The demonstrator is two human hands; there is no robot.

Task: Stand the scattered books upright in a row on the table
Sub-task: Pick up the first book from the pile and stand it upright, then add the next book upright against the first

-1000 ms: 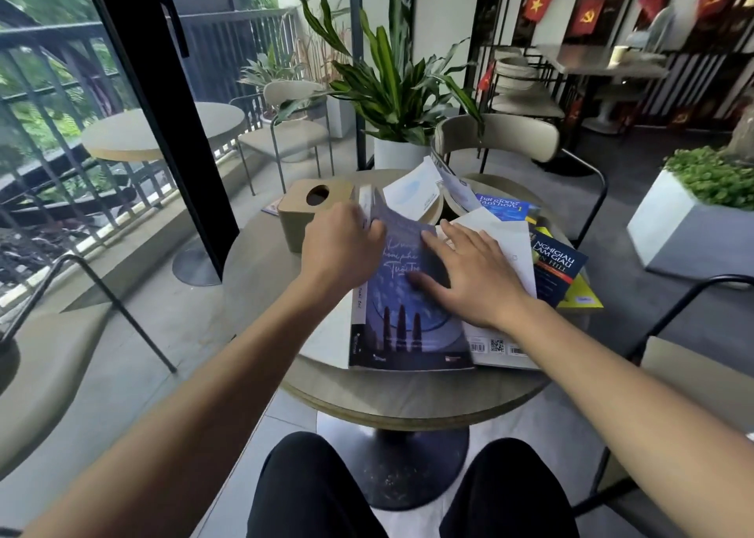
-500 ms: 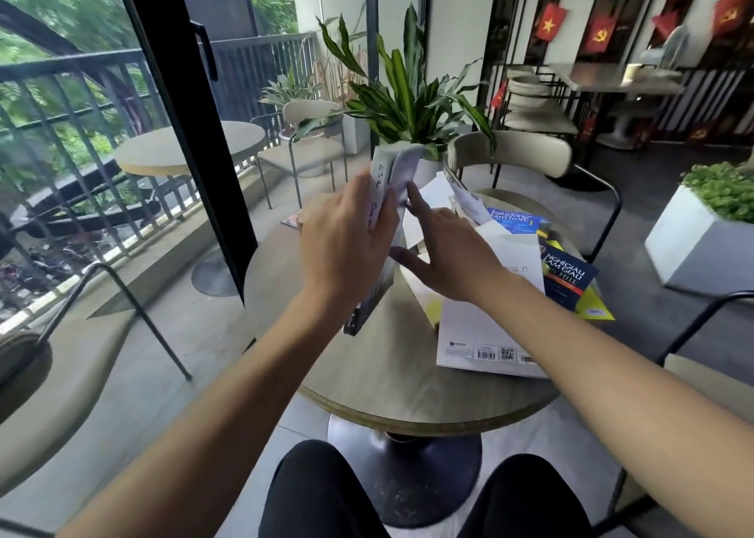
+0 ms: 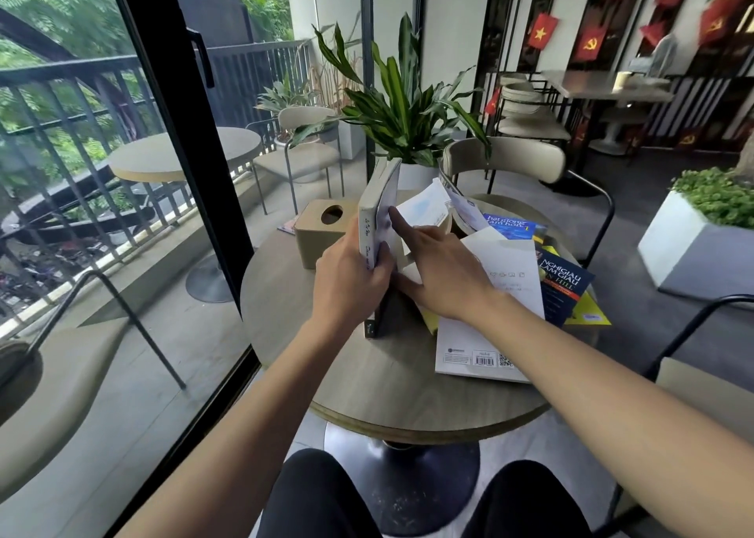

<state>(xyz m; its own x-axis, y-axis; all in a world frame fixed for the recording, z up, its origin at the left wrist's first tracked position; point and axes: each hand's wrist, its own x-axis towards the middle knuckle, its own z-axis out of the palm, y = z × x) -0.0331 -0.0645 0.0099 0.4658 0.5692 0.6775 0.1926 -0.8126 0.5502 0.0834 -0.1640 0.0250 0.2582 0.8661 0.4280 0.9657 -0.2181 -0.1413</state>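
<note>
A dark-covered book (image 3: 379,207) stands upright on its lower edge on the round wooden table (image 3: 326,374), spine toward me. My left hand (image 3: 351,280) is wrapped around its spine at mid height. Fingers spread, my right hand (image 3: 436,268) presses flat against the book's right cover, index finger pointing up. To the right lies a heap of flat books: a white one (image 3: 489,333) with a barcode, a dark blue one (image 3: 563,284), a bright blue one (image 3: 510,223), a yellow one (image 3: 587,313) at the bottom and an open white one (image 3: 424,211).
A tan tissue box (image 3: 322,227) stands just left of the upright book. A potted plant (image 3: 404,121) and a beige chair (image 3: 510,162) are behind the table. A glass door frame (image 3: 191,162) runs along the left. Chairs sit at both lower sides.
The dark book went from lying flat under both hands to standing on its edge. My left hand now grips the spine and my right hand steadies the cover.
</note>
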